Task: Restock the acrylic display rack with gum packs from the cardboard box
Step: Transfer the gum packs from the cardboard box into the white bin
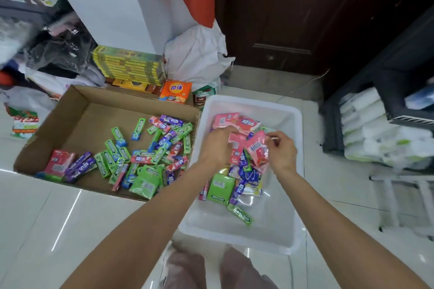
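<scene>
Both forearms reach over white plastic bin (pixel 291 230) on tiled floor (pixel 47 230). Left hand (pixel 217 145) curled round pink gum pack (pixel 236 145); right hand (pixel 283 151) pinches pink wrapper (pixel 258 151), barcode showing. Green, purple, pink packs heaped in bin beneath. Left: open cardboard box (pixel 77 112), loose gum sticks (pixel 131 159) scattered inside, mostly green. Far: stacked yellow-green cartons (pixel 129 65).
</scene>
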